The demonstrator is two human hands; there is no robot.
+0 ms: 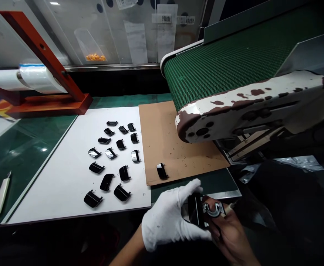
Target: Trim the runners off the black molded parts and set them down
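My left hand (169, 216), in a white glove, grips a glossy black plastic part (195, 210) between thumb and fingers. Close against its right side is my bare right hand (228, 229), fingers curled around a small metal piece with a C-shaped opening (214, 210). A pale, pointed stick-like end shows beside that piece; whether the two are joined I cannot tell. Just beyond the hands, a single similar black part (162, 171) lies on a brown cardboard sheet (164, 133). Several more black parts (106, 181) lie spread over a white board (62, 177) to the left.
A green conveyor belt (228, 62) with a chipped white frame (220, 105) overhangs the cardboard at right. At back left stands an orange holder (48, 53) with rolls of clear film (40, 78). A utility knife (2, 194) lies on the green mat at far left.
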